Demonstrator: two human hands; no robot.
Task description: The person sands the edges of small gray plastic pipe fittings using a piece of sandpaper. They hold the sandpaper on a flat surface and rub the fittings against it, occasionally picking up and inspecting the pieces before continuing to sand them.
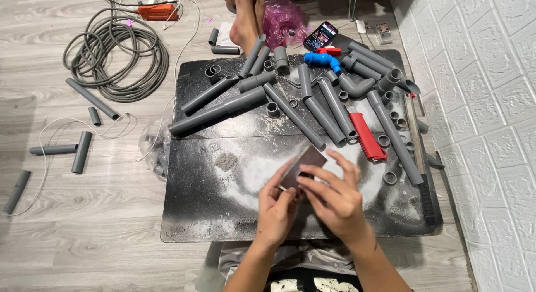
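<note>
Sandpaper sheet [302, 164], a small grey-brown piece, sits pinched between both of my hands just above the near half of the black mat [195, 214]. My left hand [275, 209] grips its lower edge from below, fingers closed on it; my right hand [333, 198] lies over it from the right, fingertips pressed to its face. The sheet's long axis tilts up and to the right, away from me. Both hands are about equally near it. White dust [251, 169] covers the mat beneath. Farther off lie grey pipes [296, 117], a red-handled saw [367, 136], a blue fitting [322, 59], and beyond those a phone [320, 35].
</note>
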